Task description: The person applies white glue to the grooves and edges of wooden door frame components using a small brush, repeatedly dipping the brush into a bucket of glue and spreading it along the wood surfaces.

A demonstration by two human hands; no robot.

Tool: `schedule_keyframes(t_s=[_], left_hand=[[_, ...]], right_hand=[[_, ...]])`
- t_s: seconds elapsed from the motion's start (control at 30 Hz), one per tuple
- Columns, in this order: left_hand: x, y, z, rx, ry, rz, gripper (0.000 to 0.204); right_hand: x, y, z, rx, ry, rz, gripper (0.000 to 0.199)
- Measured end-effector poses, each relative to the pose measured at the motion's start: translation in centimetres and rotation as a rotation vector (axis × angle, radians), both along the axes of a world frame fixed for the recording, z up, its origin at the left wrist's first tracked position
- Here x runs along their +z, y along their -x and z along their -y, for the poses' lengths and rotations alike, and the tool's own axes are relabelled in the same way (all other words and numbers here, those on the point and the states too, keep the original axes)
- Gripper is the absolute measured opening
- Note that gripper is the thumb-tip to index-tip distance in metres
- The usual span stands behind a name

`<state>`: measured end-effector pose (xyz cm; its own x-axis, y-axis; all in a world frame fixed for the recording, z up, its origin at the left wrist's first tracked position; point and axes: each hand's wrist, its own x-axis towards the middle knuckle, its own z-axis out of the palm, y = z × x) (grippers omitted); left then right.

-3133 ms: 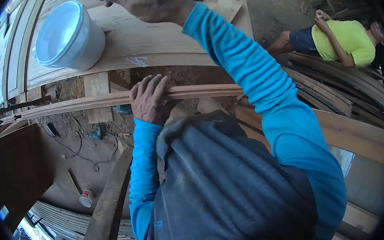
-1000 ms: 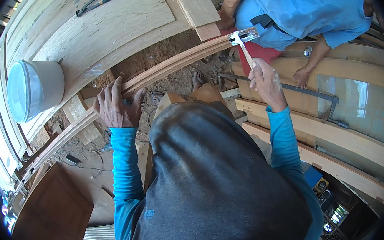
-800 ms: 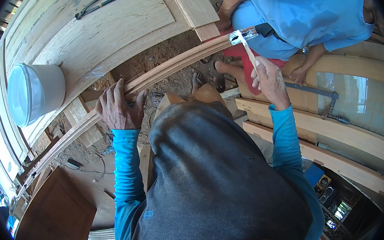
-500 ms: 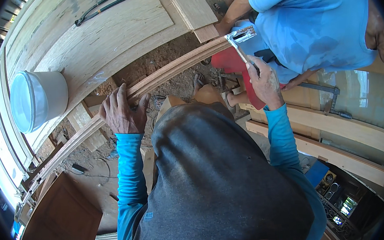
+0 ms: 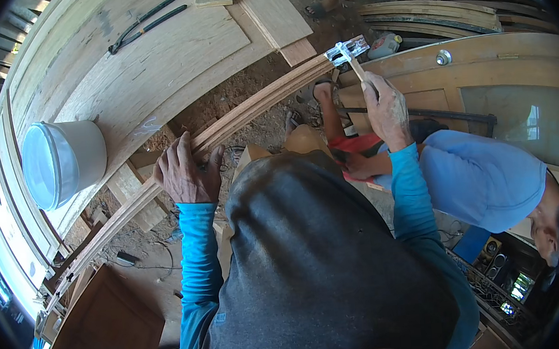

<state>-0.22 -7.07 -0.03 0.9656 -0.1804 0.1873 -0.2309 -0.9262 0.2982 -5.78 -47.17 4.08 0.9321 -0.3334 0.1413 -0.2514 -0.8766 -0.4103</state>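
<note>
A long moulded wooden rail [image 5: 257,103] ran across the view from 8 o'clock to 1 o'clock, where white paste [image 5: 347,50] coated its slotted end. The left hand [image 5: 189,172], at 9 o'clock, lay over the rail, its fingers a little apart and the thumb spread toward the person's body; how firmly they gripped could not be told. At 2 o'clock the right hand [image 5: 387,112] had its fingers clamped on a slim wooden stick [image 5: 357,69] — the stick's whitened tip was at the pasted end, though whether it pressed on the wood was unclear.

From 9 to 12 o'clock spread a worktop [image 5: 175,50] of pale wooden panels. On it stood a whitish plastic bucket [image 5: 69,163] at 9 o'clock, its round face toward the lower left, and long-handled pincers [image 5: 161,21] lay at 11 o'clock, handles parted. A co-worker [image 5: 483,180] in a light blue shirt and red shorts was low down at 3 o'clock, near the right forearm. Stacked boards [image 5: 438,17] lay between 1 and 2 o'clock — a brown panel [image 5: 100,330] leaned at 8 o'clock.
</note>
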Motion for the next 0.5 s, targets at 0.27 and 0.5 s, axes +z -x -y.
schedule_keyframes(t_s=[0.27, 0.5], left_hand=[[0.1, 0.1, 0.1, 0.003, 0.034, -0.008, 0.074], [0.1, 0.0, 0.3, 0.022, 0.034, -0.019, 0.073]], right_hand=[[3.5, 0.3, 1.8, 0.038, 0.017, -0.106, 0.029], [6.8, -2.8, 2.4, 0.260, 0.279, -0.263, 0.027]])
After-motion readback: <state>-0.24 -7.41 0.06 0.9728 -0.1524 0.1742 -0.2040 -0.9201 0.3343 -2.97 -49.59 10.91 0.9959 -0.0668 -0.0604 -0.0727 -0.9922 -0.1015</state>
